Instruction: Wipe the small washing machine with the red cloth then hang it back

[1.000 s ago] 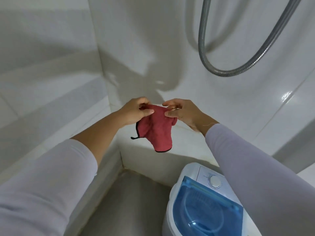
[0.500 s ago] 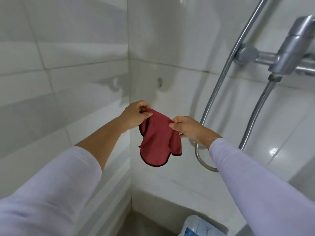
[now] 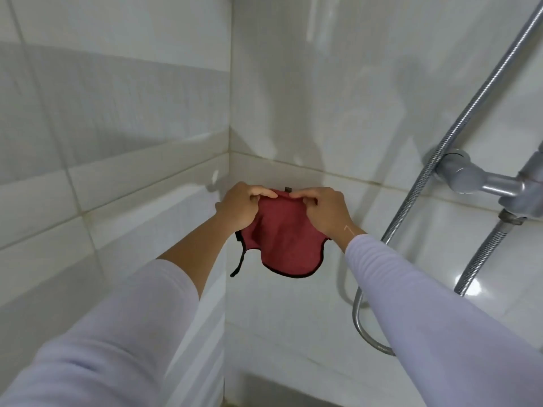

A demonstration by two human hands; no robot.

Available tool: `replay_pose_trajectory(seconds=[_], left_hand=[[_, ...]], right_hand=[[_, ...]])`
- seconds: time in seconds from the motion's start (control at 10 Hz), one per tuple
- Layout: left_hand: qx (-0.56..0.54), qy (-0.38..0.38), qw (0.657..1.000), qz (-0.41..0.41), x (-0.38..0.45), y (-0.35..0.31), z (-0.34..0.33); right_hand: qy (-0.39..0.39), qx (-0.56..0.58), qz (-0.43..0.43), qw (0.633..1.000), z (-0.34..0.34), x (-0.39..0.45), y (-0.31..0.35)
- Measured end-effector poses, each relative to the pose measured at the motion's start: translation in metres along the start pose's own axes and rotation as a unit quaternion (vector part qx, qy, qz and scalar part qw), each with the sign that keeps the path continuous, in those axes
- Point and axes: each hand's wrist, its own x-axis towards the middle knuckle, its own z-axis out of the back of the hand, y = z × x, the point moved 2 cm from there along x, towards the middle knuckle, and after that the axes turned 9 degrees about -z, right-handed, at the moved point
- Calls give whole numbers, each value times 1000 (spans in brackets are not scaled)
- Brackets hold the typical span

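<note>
I hold the red cloth (image 3: 286,239) with both hands in the middle of the frame, close to the corner of the white tiled wall (image 3: 117,113). My left hand (image 3: 241,205) pinches the upper edge of the cloth on its left side, with the fingers closed on the fabric. My right hand (image 3: 326,211) pinches the same upper edge on its right side, also closed on the fabric. My two thumbs almost meet at the top. The cloth hangs down from my fingers, with a dark border along its rounded lower edge and a thin dark loop (image 3: 239,261) that dangles at its lower left. Just above the cloth, a small dark hook (image 3: 288,189) sticks out from the wall. At the right of the frame there are a metal shower hose (image 3: 458,127) and a grey mixer tap (image 3: 482,180). The washing machine is not in the frame
</note>
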Motion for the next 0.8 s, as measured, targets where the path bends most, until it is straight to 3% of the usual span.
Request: replay_pose_trajectory(seconds=[0.2,0.5,0.7,0.8], left_hand=[[2,-1,999,48,15,26,-28],[-218,-6,971,98,-10,43,-73],[-222,-61,964,135,-47,34,-97],[-192,-143,954,179,-82,35,-102]], right_hand=[[-38,-184,32,982,-34,13,-18],[-82,-121,33,989,-63,3,-34],[-21,-156,22,987,-64,-14,-60],[-13,-100,17,995,-68,-42,-78]])
